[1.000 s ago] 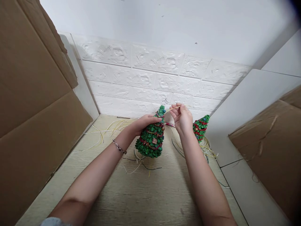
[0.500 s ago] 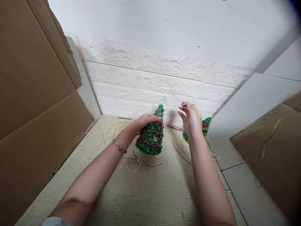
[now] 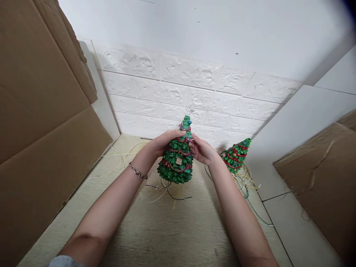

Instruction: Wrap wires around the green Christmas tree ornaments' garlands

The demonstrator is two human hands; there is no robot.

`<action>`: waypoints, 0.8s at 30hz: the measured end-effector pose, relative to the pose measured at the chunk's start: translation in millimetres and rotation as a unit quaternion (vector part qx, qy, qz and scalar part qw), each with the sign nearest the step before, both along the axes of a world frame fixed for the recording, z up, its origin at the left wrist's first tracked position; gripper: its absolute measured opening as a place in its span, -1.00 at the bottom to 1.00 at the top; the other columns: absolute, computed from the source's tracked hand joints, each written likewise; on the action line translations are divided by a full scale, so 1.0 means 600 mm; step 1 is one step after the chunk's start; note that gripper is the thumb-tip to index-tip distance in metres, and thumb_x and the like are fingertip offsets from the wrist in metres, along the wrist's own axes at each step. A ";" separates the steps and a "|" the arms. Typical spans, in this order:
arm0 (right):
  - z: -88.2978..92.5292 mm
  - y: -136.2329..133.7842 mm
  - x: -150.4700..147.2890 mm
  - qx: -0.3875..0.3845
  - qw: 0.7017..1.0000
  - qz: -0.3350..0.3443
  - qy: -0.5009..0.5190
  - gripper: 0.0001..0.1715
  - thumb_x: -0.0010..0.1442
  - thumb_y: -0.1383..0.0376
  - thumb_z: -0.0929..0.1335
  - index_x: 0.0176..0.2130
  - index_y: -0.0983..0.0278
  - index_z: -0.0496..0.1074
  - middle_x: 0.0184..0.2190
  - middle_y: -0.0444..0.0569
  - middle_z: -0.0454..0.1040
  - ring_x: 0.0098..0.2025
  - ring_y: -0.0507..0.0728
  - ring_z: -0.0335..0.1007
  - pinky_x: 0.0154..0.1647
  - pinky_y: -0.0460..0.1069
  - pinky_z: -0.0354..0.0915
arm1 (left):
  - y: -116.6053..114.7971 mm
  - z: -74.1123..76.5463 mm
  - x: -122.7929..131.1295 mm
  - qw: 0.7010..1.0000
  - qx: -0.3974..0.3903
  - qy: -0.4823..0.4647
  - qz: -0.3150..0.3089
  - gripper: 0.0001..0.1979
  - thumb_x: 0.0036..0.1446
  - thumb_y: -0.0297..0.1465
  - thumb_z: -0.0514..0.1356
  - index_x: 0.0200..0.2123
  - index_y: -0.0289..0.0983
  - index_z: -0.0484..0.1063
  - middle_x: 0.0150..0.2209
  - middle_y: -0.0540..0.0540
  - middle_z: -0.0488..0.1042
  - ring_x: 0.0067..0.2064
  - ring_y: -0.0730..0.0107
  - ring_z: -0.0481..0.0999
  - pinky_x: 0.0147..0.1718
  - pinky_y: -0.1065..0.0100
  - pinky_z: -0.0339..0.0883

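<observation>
A small green Christmas tree with red garland and tiny ornaments stands upright at the middle of the pale table. My left hand, with a bracelet on the wrist, wraps round its upper part from the left. On the tree's right side, near the top, my right hand has its fingers closed against the branches; what they pinch is hidden. A second, smaller green tree leans to the right of my right wrist, over a tangle of thin wires.
Loose yellow and dark wire strands lie on the table behind and under the tree. Cardboard sheets wall in the left side, and another cardboard piece sits at the right. A white brick-pattern wall closes the back.
My right hand has come down from holding a thin yellow strand in the air and now presses against the tree's right side. The tree sits slightly higher in the picture.
</observation>
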State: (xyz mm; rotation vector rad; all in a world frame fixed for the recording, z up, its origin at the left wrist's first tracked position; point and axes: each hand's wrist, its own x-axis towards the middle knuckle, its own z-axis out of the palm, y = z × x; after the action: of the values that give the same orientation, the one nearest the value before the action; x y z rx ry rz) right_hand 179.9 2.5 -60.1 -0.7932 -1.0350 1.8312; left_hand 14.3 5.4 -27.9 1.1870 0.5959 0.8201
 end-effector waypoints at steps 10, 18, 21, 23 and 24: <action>-0.016 0.012 -0.019 0.013 0.997 -0.060 0.037 -0.65 -0.08 0.05 0.47 -0.42 0.22 0.37 -0.72 -0.33 0.24 -0.71 -0.08 0.07 -0.69 -0.16 0.09 | -0.005 -0.010 0.007 0.996 -0.060 0.009 -0.061 -0.68 -0.21 -0.20 0.34 -0.44 -0.35 0.50 -0.47 -0.15 0.56 -0.48 0.35 0.48 -0.47 0.34 0.36; 0.006 0.016 -0.011 0.118 0.946 -0.276 0.119 -0.74 -0.04 0.18 0.46 -0.40 0.23 0.36 -0.62 -0.29 0.33 -0.64 -0.10 0.19 -0.66 -0.19 0.17 | -0.006 -0.011 0.008 0.995 -0.051 0.015 -0.086 -0.67 -0.19 -0.20 0.33 -0.42 -0.35 0.49 -0.45 -0.17 0.55 -0.44 0.35 0.49 -0.43 0.35 0.36; 0.007 0.015 -0.007 0.143 0.945 -0.276 0.102 -0.71 -0.08 0.16 0.48 -0.39 0.24 0.40 -0.60 -0.28 0.35 -0.61 -0.10 0.21 -0.61 -0.19 0.20 | -0.005 -0.012 0.007 0.995 -0.043 0.017 -0.083 -0.66 -0.18 -0.19 0.32 -0.41 -0.35 0.49 -0.46 -0.17 0.54 -0.44 0.35 0.49 -0.42 0.33 0.35; 0.009 0.011 -0.005 0.148 0.957 -0.241 0.071 -0.67 -0.16 0.13 0.51 -0.43 0.25 0.42 -0.61 -0.27 0.35 -0.60 -0.09 0.22 -0.59 -0.17 0.21 | -0.004 -0.012 0.005 0.996 -0.039 0.018 -0.082 -0.65 -0.19 -0.18 0.32 -0.42 -0.36 0.49 -0.46 -0.15 0.53 -0.45 0.36 0.48 -0.43 0.34 0.35; 0.010 0.008 -0.004 0.148 0.964 -0.214 0.051 -0.64 -0.21 0.12 0.53 -0.46 0.26 0.43 -0.63 -0.26 0.35 -0.59 -0.08 0.22 -0.58 -0.17 0.22 | -0.004 -0.012 0.004 0.996 -0.037 0.019 -0.083 -0.64 -0.20 -0.17 0.33 -0.43 -0.35 0.49 -0.47 -0.15 0.53 -0.45 0.36 0.47 -0.44 0.34 0.35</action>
State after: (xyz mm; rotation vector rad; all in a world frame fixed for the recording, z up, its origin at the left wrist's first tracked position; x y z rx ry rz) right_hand 177.7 7.3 -53.9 -0.6694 -0.9549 1.3008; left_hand 16.9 2.8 -34.9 1.1683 0.5463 0.6313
